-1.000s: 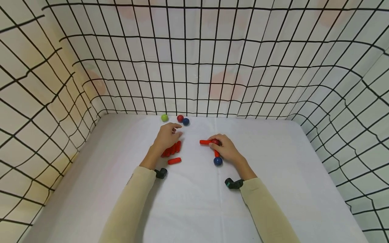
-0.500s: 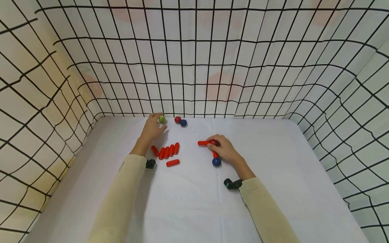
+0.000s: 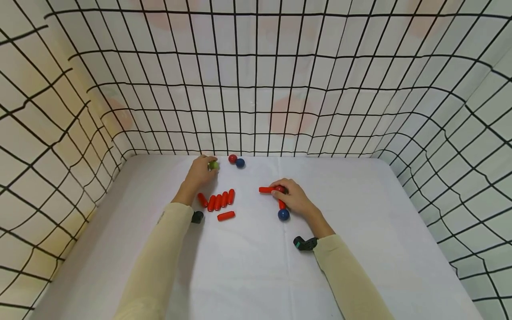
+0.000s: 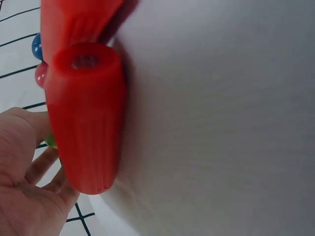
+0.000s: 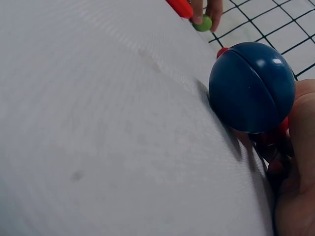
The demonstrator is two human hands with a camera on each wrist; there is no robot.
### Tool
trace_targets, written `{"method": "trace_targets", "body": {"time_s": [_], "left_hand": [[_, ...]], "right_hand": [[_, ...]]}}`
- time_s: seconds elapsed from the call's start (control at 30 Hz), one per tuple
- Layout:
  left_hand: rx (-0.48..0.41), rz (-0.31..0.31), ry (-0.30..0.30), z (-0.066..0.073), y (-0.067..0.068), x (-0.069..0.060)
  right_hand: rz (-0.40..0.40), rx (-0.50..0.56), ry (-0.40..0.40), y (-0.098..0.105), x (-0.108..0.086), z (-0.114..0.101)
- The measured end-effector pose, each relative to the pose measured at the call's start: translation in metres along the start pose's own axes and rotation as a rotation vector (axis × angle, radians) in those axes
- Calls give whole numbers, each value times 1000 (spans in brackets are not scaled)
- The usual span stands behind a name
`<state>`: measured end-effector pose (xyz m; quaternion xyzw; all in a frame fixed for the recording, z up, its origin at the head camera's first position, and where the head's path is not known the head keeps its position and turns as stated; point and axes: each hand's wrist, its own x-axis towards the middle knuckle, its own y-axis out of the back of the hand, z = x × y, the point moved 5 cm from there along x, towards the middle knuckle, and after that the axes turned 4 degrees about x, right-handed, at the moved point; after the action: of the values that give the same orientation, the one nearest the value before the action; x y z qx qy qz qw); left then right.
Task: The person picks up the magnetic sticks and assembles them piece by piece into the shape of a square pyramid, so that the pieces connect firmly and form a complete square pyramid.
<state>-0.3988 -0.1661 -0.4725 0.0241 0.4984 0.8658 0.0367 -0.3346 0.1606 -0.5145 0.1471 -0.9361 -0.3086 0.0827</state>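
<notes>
Near the back edge, the left hand [image 3: 199, 173] pinches a green ball [image 3: 214, 165] between thumb and fingers; the right wrist view also shows this green ball [image 5: 202, 23] in the fingertips. The right hand [image 3: 295, 197] grips a red ball [image 3: 281, 190] that has one red stick [image 3: 266, 190] pointing left and another red stick [image 3: 282, 204] pointing towards the front. At the front stick's end is a blue ball [image 3: 283, 215], large in the right wrist view. The palm and fingers partly hide the gripped ball.
Several red sticks [image 3: 218, 202] lie side by side in front of the left hand, with a single red stick [image 3: 226, 216] nearer the front. A red ball [image 3: 232, 158] and a blue ball [image 3: 240, 163] sit at the back. Black wire mesh [image 3: 256, 111] surrounds the white table [image 3: 248, 266].
The left hand has moved left and back from above the red sticks to the green ball, closed on it and drawn it slightly forward. The right hand keeps its grip nearly in place.
</notes>
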Motion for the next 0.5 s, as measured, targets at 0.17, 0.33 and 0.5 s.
{"method": "trace_targets", "body": {"time_s": [0.17, 0.33, 0.5], "left_hand": [[-36, -22, 39, -2, -2, -7], [-104, -21, 24, -1, -3, -17], [-170, 17, -46, 7, -2, -34]], "right_hand": [[-6, 4, -13, -1, 0, 0], [0, 9, -15, -1, -1, 1], [2, 9, -10, -1, -1, 1]]}}
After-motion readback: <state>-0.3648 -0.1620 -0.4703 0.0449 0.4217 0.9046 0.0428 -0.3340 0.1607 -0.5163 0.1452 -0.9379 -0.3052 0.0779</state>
